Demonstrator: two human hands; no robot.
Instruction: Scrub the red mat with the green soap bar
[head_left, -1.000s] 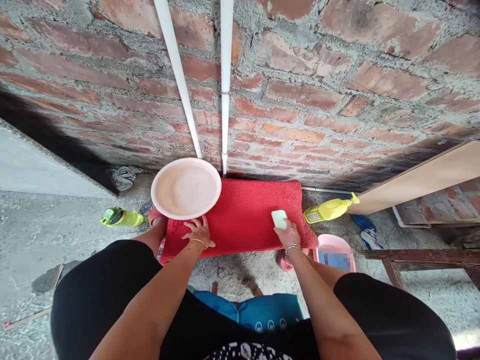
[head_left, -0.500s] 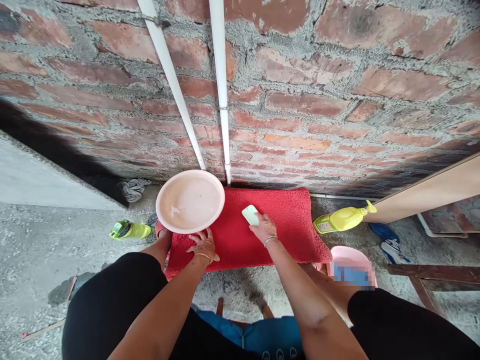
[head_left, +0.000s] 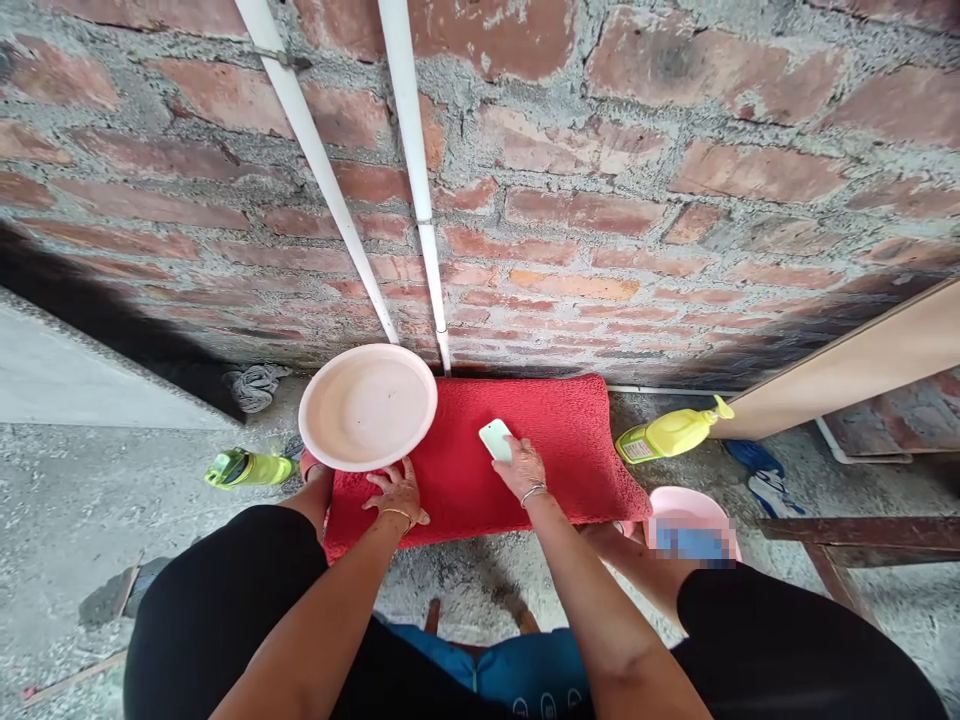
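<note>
A red, rough-textured cloth or mat (head_left: 465, 490) lies spread over a low support in front of me. My right hand (head_left: 523, 468) grips a pale green, flat, rounded block that looks like a scrubbing brush (head_left: 495, 438). It rests on the cloth; its underside is hidden. Fingers spread, my left hand (head_left: 397, 495) presses flat on the cloth's left part, just below a pale pink basin (head_left: 367, 462). The basin sits on the left end of the cloth.
A yellow pump bottle (head_left: 671, 433) stands right of the cloth, above a pink bucket (head_left: 679, 500) with blurred blue contents. A green bottle (head_left: 259, 468) is at left. Behind rises a brick wall (head_left: 585, 215) with two white pipes (head_left: 416, 160). Wooden bars (head_left: 862, 530) lie right.
The whole view has shifted slightly. Against the cloth, my right hand and the pale green brush have moved a little toward me and to the right. My left hand stays in place.
</note>
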